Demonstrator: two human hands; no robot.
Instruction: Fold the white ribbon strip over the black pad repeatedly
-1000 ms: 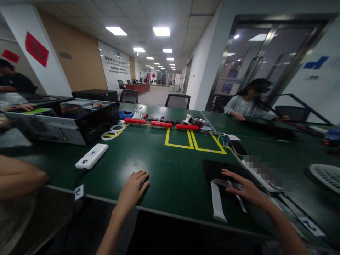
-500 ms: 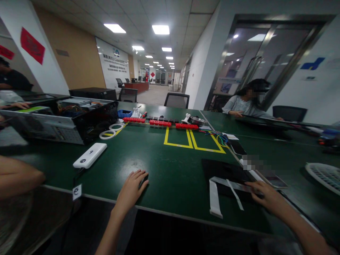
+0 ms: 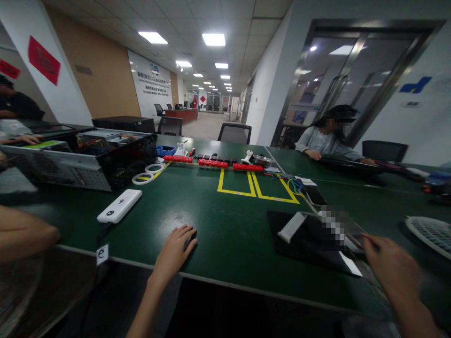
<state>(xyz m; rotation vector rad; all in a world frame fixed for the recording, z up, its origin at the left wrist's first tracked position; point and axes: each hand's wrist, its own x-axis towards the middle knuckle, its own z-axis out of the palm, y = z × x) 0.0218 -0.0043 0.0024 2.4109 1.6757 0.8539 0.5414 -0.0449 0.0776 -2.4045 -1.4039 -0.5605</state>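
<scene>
Black mat (image 3: pixel 310 241) = landmark. R hand (image 3: pixel 394 267) is just off its right edge, fingertips at or nr the flat slab (image 3: pixel 355 234) there, prob. a phone. Thumb & index look close together; blurred, so can't tell if they pinch anything, the slab's edge incl. L hand (image 3: pixel 174 251) is well left of the mat, palm down on the green table (image 3: pixel 218 244): fingers close together, thumb apart, prob. just resting as a prop. Dark patch betw. thumb & fingers = small thing or shadow, can't tell.

White strip (image 3: pixel 292 227) lies on the mat's upper-left part, slanted; mat prob. there as a dark, soft backing so pale bits show up. Strip looks flat, thin, ribbon-like, w/ a squared near end; far end bends right, rest not traceable. 2nd white piece (image 3: pixel 350 264) sits at the mat's lower-right edge, flat & plain; can't tell if it joins the strip. Coloured wires (image 3: pixel 296 186) bunched beyond the mat, prob. pushed back for elbow room.
</scene>
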